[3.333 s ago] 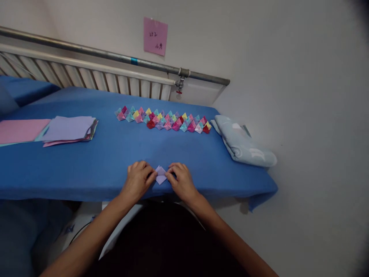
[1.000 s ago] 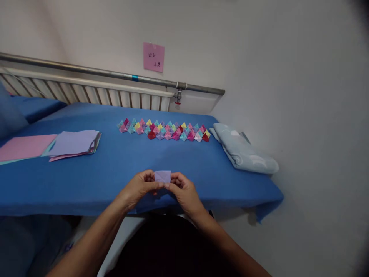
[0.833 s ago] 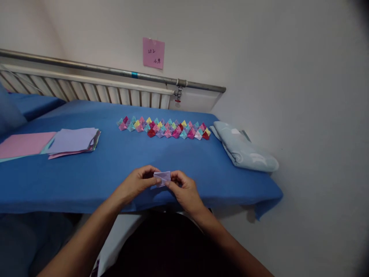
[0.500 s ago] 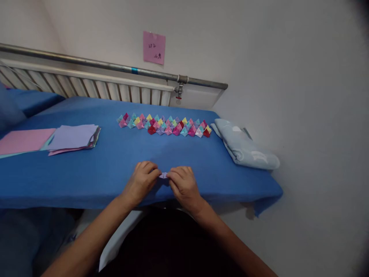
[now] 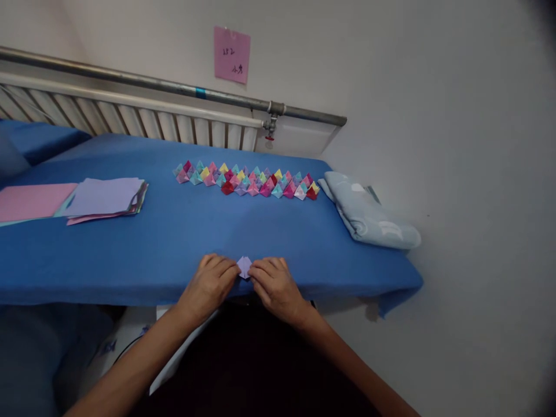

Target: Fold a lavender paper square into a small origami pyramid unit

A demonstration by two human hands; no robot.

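Lilac paper, folded small into a pointed diamond shape [image 5: 244,266], lies at the near edge of a blue-covered table [image 5: 165,243], pinned there between a person's two hands. The left hand [image 5: 211,282] and the right hand [image 5: 273,284] both curl knuckles-up, fingertips pressing the piece from either side against the cloth.

Soft, slightly napped fabric gives under pressure, so a crease made here could come out rounded or skewed; the piece also sits close to the table's drop, where a sideways slip of the fingertips could send it off the edge.

Farther back, a double row of finished folded pieces [image 5: 245,180] in pink, teal, yellow, red and lilac stands in crisp little peaks. Flat square sheets [image 5: 102,197] are stacked loosely to the left beside a larger pink sheet [image 5: 30,200]. A pale blue patterned cloth [image 5: 369,217], rolled and soft, rests at the right end, near a white wall carrying a pink note [image 5: 231,54].
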